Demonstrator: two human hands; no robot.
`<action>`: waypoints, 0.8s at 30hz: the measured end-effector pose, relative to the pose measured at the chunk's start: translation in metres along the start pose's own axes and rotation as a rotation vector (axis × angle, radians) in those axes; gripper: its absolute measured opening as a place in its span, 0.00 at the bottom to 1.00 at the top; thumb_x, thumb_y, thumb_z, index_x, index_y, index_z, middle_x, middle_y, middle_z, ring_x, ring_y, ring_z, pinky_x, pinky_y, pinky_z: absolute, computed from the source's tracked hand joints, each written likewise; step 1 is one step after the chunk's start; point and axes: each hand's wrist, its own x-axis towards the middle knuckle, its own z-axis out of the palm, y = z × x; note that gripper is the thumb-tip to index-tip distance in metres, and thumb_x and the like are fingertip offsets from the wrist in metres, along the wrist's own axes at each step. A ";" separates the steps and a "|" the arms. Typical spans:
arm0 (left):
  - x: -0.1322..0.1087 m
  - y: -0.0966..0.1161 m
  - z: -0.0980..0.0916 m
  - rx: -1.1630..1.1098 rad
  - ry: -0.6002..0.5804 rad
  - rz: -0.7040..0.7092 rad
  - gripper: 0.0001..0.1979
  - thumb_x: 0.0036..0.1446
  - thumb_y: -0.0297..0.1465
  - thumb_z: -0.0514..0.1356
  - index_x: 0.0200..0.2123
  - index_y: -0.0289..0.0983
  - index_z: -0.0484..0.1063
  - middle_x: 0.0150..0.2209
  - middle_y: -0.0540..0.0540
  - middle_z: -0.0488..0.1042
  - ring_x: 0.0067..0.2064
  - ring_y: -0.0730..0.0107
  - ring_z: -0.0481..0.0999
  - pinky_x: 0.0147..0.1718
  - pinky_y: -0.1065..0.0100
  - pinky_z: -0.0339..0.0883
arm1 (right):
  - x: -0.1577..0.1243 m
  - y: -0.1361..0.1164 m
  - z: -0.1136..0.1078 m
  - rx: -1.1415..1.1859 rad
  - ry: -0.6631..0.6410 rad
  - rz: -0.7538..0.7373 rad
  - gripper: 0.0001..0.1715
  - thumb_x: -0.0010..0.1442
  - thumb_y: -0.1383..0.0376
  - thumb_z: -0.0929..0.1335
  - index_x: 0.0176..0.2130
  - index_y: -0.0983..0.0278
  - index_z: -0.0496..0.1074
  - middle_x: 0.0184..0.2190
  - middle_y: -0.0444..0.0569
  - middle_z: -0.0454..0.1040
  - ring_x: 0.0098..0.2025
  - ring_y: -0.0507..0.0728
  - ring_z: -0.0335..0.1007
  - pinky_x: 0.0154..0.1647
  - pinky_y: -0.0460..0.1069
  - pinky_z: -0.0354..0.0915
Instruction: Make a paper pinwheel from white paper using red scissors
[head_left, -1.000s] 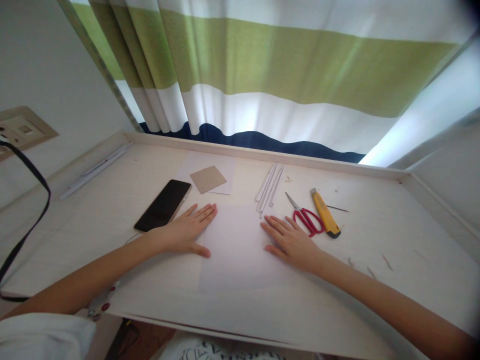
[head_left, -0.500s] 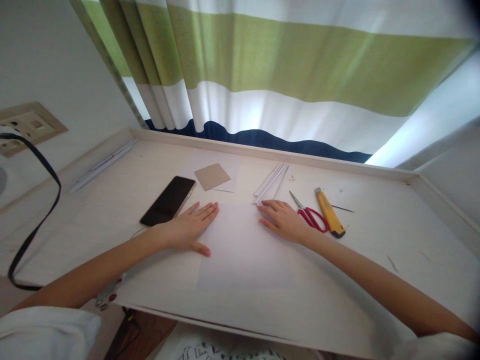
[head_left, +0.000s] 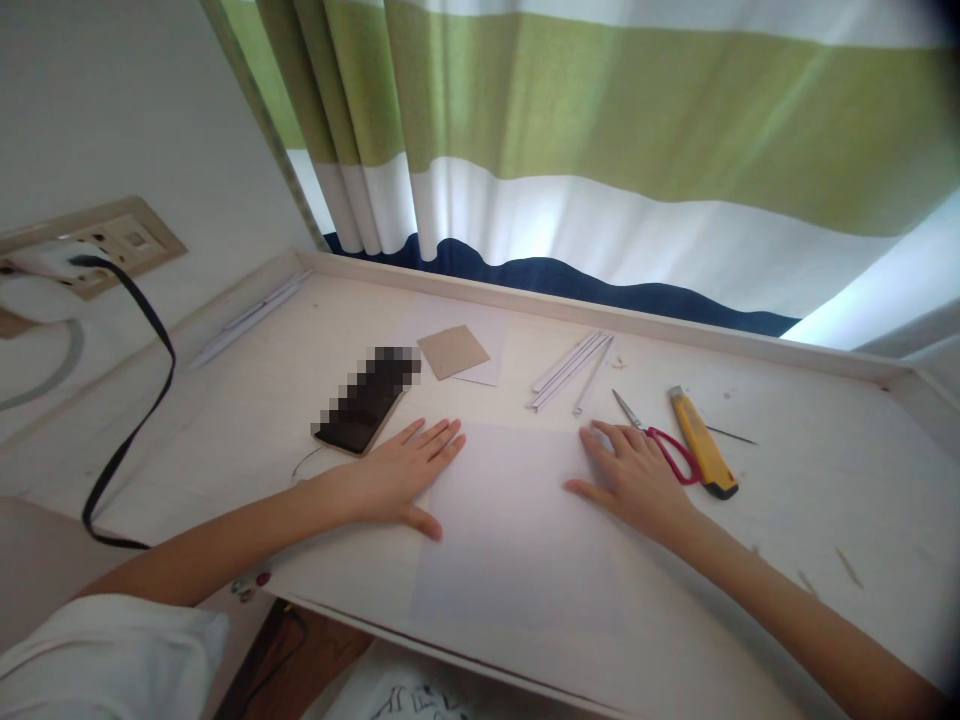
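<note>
A sheet of white paper (head_left: pixel 517 530) lies flat on the white desk in front of me. My left hand (head_left: pixel 409 475) rests palm down on its left edge, fingers stretched and thumb apart. On the paper's right edge lies my right hand (head_left: pixel 630 470), also flat with its fingers spread. Just beyond the left hand is a smartphone (head_left: pixel 367 405), partly pixelated. Red-handled scissors (head_left: pixel 675 455) lie beside the right hand, which covers part of them. A yellow utility knife (head_left: pixel 701 440) is to their right. Thin white paper strips or rolls (head_left: pixel 570 370) lie beyond the sheet.
A square of brown cardboard (head_left: pixel 454 352) sits on another white sheet (head_left: pixel 484 372) at the back. A thin dark stick (head_left: pixel 731 435) lies by the knife. A black cable (head_left: pixel 161 350) runs from the wall socket (head_left: pixel 142 240). A raised ledge (head_left: pixel 525 300) borders the desk.
My right hand has moved right, off the paper strips, to the sheet's right edge. The left hand stays on the left edge. The whole view has shifted slightly.
</note>
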 end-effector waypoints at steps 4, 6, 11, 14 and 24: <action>0.000 0.000 0.002 0.013 0.028 -0.004 0.52 0.39 0.59 0.49 0.59 0.29 0.40 0.61 0.31 0.38 0.62 0.54 0.36 0.56 0.57 0.31 | -0.003 -0.004 0.008 0.000 0.029 0.022 0.35 0.54 0.46 0.58 0.50 0.69 0.63 0.49 0.62 0.64 0.48 0.67 0.58 0.44 0.60 0.58; 0.000 0.000 0.003 0.016 0.040 -0.011 0.52 0.40 0.59 0.48 0.59 0.29 0.40 0.61 0.31 0.38 0.62 0.54 0.37 0.56 0.57 0.30 | -0.004 -0.006 0.009 0.024 0.053 0.039 0.32 0.55 0.48 0.59 0.49 0.67 0.64 0.48 0.61 0.64 0.48 0.66 0.58 0.45 0.59 0.58; 0.002 0.000 0.003 0.016 0.030 0.001 0.51 0.39 0.58 0.50 0.59 0.30 0.41 0.61 0.33 0.39 0.62 0.55 0.38 0.56 0.58 0.30 | -0.011 -0.012 0.006 0.278 0.051 0.140 0.28 0.54 0.51 0.61 0.50 0.65 0.64 0.45 0.58 0.65 0.46 0.63 0.61 0.46 0.58 0.59; 0.005 0.000 0.002 0.020 0.030 0.012 0.51 0.39 0.58 0.50 0.59 0.30 0.41 0.61 0.33 0.39 0.62 0.55 0.38 0.56 0.58 0.30 | -0.014 -0.014 0.003 0.608 0.018 0.276 0.30 0.52 0.53 0.64 0.53 0.61 0.59 0.41 0.54 0.66 0.40 0.59 0.65 0.38 0.54 0.64; 0.021 -0.010 -0.009 0.023 0.013 0.052 0.56 0.36 0.58 0.53 0.60 0.29 0.36 0.61 0.31 0.35 0.61 0.50 0.36 0.55 0.55 0.32 | -0.005 -0.002 0.005 1.368 0.135 0.551 0.36 0.44 0.61 0.71 0.52 0.61 0.60 0.20 0.37 0.61 0.23 0.49 0.62 0.25 0.45 0.62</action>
